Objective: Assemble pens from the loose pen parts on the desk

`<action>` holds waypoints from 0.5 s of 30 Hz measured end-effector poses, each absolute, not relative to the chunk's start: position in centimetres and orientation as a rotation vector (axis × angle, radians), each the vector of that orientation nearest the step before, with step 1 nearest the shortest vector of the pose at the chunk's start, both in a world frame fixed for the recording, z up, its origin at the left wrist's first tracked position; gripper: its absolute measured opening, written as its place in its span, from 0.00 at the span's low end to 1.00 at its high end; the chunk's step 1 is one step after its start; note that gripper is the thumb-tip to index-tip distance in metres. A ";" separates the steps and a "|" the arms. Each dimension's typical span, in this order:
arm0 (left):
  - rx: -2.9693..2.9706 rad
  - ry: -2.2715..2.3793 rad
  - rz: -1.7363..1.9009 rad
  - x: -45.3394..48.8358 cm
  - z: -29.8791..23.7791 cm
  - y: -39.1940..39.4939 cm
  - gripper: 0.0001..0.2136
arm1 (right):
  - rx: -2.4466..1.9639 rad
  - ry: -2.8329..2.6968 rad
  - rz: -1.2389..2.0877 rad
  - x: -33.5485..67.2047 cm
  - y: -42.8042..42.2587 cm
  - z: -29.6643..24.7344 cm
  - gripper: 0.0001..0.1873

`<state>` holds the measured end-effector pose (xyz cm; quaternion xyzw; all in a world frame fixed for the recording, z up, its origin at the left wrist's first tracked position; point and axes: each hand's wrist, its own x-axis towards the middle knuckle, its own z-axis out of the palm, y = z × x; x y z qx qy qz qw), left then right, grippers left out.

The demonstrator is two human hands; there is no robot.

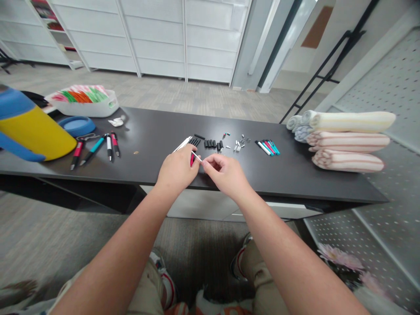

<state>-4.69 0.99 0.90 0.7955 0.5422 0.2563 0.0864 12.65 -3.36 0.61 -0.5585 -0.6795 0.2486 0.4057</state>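
Observation:
My left hand (177,168) is closed around a red pen barrel (192,160) above the near edge of the dark table (157,131). My right hand (223,171) pinches the end of a thin white refill (196,156) whose other end meets the barrel. Just behind my hands lie white refills (183,144), black pen barrels (196,141), short black grips (210,143) and small silver parts (239,143). Right of those sits a group of finished pens (267,147) in teal, red and white.
Several assembled pens (95,151) lie at the left beside a blue lid (77,125) and a yellow-and-blue container (31,129). A white basket of coloured items (83,100) stands behind. Rolled striped towels (348,140) are stacked on the right. Perforated white panels lean at the right.

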 end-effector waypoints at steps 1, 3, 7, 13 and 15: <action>2.367 1.611 0.767 -4.7 0.9 1.0 0.15 | -1.411 -1.714 0.630 12.7 -3.3 0.6 0.13; 2.365 1.612 0.774 -4.7 0.9 1.0 0.14 | -1.414 -1.712 0.632 12.7 -3.3 0.7 0.12; 2.371 1.616 0.787 -4.7 0.8 1.0 0.15 | -1.406 -1.703 0.645 12.8 -3.3 0.7 0.12; 2.373 1.637 0.771 -4.6 0.8 1.0 0.14 | -1.411 -1.703 0.649 12.7 -3.3 0.7 0.12; 2.376 1.636 0.770 -4.7 0.8 1.0 0.14 | -1.413 -1.703 0.651 12.7 -3.3 0.7 0.12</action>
